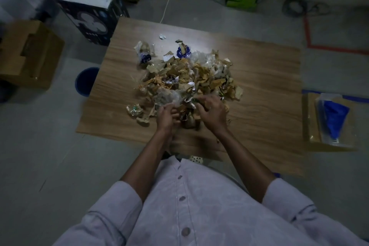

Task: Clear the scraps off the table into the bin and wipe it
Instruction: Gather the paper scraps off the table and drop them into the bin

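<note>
A heap of scraps (187, 74), torn cardboard, paper and clear plastic, lies in the middle of the wooden table (263, 78). My left hand (166, 115) and my right hand (211, 112) are at the near edge of the heap, fingers curled into the scraps and gathering a clump between them. A few loose pieces (134, 110) lie to the left of my hands. The blue bin (84, 82) stands on the floor beside the table's left edge, partly hidden by the tabletop.
A blue cloth in a clear packet (333, 120) lies on a flat cardboard piece to the right of the table. A cardboard box (28, 54) and a dark fan box (89, 12) stand on the floor at the left. Cables run across the far floor.
</note>
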`<state>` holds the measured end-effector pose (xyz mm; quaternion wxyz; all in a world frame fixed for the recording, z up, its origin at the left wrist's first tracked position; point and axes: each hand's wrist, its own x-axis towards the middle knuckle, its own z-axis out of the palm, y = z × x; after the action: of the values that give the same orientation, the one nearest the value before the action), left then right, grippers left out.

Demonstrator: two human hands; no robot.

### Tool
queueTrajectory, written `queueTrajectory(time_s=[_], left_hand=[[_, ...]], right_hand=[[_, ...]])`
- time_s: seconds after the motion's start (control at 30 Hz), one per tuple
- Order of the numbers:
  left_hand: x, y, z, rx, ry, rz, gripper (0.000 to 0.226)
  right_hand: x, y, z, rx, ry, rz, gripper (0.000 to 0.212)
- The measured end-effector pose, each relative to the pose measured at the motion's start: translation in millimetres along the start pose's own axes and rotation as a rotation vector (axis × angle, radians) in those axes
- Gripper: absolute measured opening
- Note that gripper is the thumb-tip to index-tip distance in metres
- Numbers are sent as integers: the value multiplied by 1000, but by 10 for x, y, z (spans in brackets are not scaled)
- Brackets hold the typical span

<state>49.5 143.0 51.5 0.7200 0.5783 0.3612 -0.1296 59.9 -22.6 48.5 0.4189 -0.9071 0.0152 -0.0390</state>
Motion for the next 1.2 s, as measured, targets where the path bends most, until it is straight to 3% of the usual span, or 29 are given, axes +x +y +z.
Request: queueTrajectory(time_s=[0.13,0.27,0.33,0.47,0.57,0.67,0.8,0.93,1.03,1.1,1.2], left_hand=[[138,208,39,34,-36,79,20],[126,366,87,-61,-183,78,19],[147,367,81,-46,-162,98,17],[199,295,-10,-43,-39,102,10],[172,254,-105,-212,55,48,11],[159,315,-192,-301,91,2,19],[229,408,-273,-251,121,-15,16],[266,435,-398,-183,13,-181,27],[342,513,-490,-108,-55,-254,29],[397,597,-525,-35,-88,-278,28],[468,684,-559,40,-86,-280,28]], right_hand=[[362,-211,-87,65,36,-19,26],[639,-332,-58,-79,-172,63,36],[629,-314,-26,-177,-182,101,34],[522,-215,-7,-158,-45,-6,38],[446,-237,49,-242,-68,-80,64],[427,-451,223,-386,-253,-142,94],[643,-615,656,-449,-467,-20,110],[747,-563,887,-493,-532,7,82],[696,-473,930,-470,-413,-57,58],[660,-502,914,-327,-327,-10,42],[676,-625,824,-189,-240,60,35]])
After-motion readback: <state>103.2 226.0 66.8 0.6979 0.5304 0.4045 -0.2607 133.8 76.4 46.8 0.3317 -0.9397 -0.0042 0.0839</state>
